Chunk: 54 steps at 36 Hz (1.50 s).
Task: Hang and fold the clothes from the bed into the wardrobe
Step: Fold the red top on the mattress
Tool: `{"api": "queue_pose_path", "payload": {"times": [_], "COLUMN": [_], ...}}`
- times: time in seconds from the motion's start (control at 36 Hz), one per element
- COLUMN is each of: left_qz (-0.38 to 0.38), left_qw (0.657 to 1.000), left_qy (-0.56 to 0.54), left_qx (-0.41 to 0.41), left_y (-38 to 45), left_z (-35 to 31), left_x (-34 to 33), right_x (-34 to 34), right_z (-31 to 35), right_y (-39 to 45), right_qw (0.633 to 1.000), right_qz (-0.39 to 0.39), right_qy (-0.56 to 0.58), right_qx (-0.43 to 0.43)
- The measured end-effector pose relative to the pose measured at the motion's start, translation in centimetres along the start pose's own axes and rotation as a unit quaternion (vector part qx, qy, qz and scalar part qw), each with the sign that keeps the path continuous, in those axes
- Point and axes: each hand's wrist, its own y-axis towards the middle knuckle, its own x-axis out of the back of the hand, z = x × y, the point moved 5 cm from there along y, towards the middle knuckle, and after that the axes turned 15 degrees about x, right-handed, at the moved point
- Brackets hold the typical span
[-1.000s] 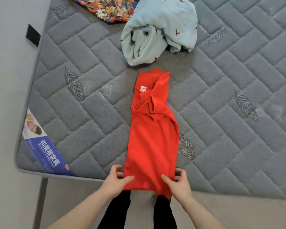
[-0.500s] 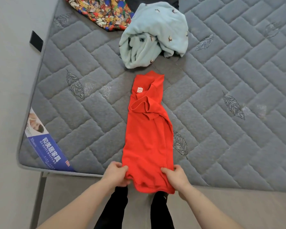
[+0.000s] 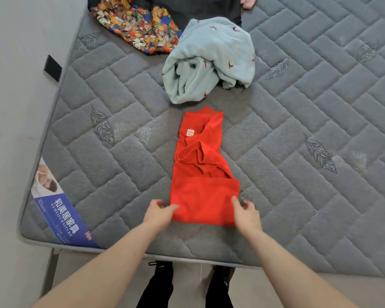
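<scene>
pinching the folded lower edge of the red shirt (image 3: 203, 174) with my left hand (image 3: 159, 215) and right hand (image 3: 246, 213), each grip closed on a corner; shirt lies lengthwise on the bed (image 3: 298, 130), near its front edge.

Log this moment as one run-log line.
step: folding red shirt | left hand: pinches hem | right hand: pinches hem | on: mattress

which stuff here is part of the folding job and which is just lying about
Job: red shirt, held at its near edge by left hand and right hand; light blue garment; patterned garment; dark garment.
Lying about: mattress; blue mattress label.
</scene>
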Motion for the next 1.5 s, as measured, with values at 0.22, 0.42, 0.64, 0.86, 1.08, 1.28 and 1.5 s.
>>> {"api": "queue_pose_path", "payload": {"times": [0.22, 0.42, 0.64, 0.86, 1.08, 1.28, 1.5], "left_qz": [0.028, 0.111, 0.126, 0.073, 0.104, -0.178, -0.024], "left_qw": [0.999, 0.975, 0.96, 0.991, 0.987, 0.903, 0.798], "left_qy": [0.008, 0.189, 0.251, -0.016, -0.112, 0.327, 0.515], "left_qx": [-0.02, 0.032, 0.013, -0.113, -0.049, -0.216, -0.312], "left_y": [0.4, -3.4, -8.5, -9.2, -5.6, -4.4, -2.6], "left_z": [0.8, 4.9, 8.5, -2.6, -12.4, -15.1, -20.1], "left_x": [-2.2, 0.1, 2.3, 5.0, 4.7, 3.5, -4.7], "right_x": [-2.2, -0.8, 2.2, 5.2, 3.4, 0.4, -6.3], "right_z": [-2.1, -4.2, -4.2, 4.3, 12.1, 7.6, -0.8], "right_y": [0.6, -4.3, -11.3, -6.8, -0.1, 0.1, -5.1], "right_qw": [0.999, 0.979, 0.967, 0.982, 0.961, 0.989, 0.935], "right_qz": [0.049, 0.196, 0.242, 0.093, 0.102, -0.045, -0.015], "right_qy": [0.016, -0.008, -0.002, 0.164, 0.257, 0.125, 0.325], "right_qx": [0.018, -0.054, -0.082, -0.002, 0.009, 0.059, -0.144]}}
